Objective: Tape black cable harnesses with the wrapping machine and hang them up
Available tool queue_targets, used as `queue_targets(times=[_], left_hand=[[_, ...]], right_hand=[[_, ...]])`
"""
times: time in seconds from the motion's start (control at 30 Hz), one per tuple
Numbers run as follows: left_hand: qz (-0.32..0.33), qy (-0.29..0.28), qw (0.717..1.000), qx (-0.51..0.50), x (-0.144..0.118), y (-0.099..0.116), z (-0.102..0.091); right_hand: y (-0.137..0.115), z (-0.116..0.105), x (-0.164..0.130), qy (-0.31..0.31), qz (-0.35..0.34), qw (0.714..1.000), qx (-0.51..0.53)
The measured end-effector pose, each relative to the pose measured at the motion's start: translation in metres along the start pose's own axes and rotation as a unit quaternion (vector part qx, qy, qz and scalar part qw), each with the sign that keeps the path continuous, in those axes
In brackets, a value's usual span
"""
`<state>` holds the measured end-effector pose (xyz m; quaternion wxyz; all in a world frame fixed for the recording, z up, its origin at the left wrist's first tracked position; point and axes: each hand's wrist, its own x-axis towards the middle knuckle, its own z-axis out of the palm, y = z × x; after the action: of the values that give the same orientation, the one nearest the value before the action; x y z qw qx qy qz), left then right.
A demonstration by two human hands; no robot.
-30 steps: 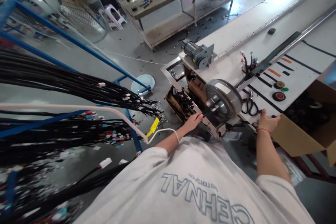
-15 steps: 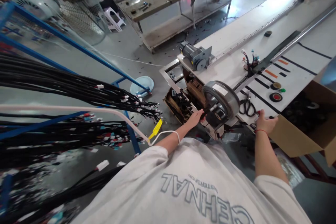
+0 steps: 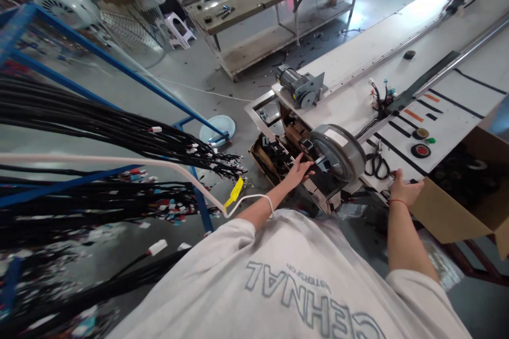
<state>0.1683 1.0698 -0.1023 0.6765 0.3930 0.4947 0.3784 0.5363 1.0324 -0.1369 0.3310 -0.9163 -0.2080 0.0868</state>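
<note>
My left hand (image 3: 299, 174) is open, fingers spread, just beside the large grey wheel (image 3: 338, 153) at the near end of the bench. Nothing shows in its grasp. A black knob-like part (image 3: 306, 145) sits at the wheel's hub, slightly above the fingers. My right hand (image 3: 406, 190) is at the bench's near edge, fingers curled. A small dark thing shows by its thumb, too small to name. Black-handled scissors (image 3: 378, 165) lie left of this hand, and a roll of tape (image 3: 420, 151) lies beyond it.
An open cardboard box (image 3: 449, 212) of dark rolls stands at my right. To my left, bundles of black cables (image 3: 119, 127) hang on a blue frame (image 3: 119, 71). A motor (image 3: 296, 85) is mounted on the white bench (image 3: 345, 71). A fan (image 3: 67, 5) stands farther back.
My left hand has let go of the dark handle at the wheel and its fingers have spread. The wheel's hub parts have turned. My right hand stays at the bench edge. The view shifted slightly.
</note>
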Motion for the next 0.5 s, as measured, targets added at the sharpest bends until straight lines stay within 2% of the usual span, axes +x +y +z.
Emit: queue_targets(times=[0.1,0.2,0.33,0.5], left_hand=[[0.09,0.022,0.996,0.013,0.011,0.01,-0.001],[0.124,0.048,0.991,0.033,0.024,0.017,0.0],[0.105,0.086,0.99,0.03,0.034,0.019,0.002],[0.037,0.096,0.994,0.031,0.036,0.016,0.002]], right_hand=[[-0.002,0.0,-0.001,0.026,0.028,0.999,-0.009],[-0.005,-0.001,-0.004,0.026,0.022,0.999,-0.01],[-0.01,-0.004,-0.006,0.013,0.031,0.999,-0.018],[-0.015,-0.008,-0.01,0.017,0.045,0.999,-0.008]])
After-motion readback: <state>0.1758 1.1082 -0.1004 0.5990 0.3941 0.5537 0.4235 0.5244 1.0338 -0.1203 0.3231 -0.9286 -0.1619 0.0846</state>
